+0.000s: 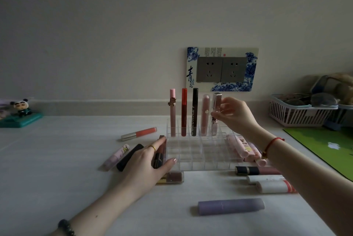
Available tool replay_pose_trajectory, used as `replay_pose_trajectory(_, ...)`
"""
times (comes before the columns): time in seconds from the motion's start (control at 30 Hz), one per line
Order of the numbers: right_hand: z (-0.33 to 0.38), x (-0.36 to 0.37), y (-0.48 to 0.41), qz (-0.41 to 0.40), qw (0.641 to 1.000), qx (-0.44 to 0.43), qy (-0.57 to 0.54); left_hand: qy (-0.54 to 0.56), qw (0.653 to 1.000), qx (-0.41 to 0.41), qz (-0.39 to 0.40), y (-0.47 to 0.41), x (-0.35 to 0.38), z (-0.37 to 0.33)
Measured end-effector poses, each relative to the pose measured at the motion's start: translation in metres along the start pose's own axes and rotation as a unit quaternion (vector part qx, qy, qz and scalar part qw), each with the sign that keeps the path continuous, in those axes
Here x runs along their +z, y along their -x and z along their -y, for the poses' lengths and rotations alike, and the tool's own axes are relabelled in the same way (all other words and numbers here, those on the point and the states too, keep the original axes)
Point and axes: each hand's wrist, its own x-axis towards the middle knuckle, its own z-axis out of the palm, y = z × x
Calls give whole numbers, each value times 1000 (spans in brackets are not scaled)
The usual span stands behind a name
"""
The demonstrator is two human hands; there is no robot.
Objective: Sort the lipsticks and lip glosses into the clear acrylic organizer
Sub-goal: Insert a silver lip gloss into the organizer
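Tipping is the risk — the silver-capped gloss [215,113], pinched by the right hand [234,115] fingers in the organizer [198,151] back row, could be knocked over; the left hand [147,163] is wrapped round a dark lipstick [159,156] beside it.

**Count on the desk**

Five tubes stand in the organizer [198,151]: pink [172,111], red [184,111], black [194,111], clear-capped pink [205,113], silver-capped [215,115]. Two hands, left [147,165] and right [236,115]. Two wall sockets [221,69]. One purple tube [231,206].
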Motion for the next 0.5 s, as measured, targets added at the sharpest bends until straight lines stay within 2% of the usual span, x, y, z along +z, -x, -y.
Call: replay_pose_trajectory(0.5, -1, -1, -2, 18, 999, -4, 29, 20, 1000, -1, 8, 1, 0, 2)
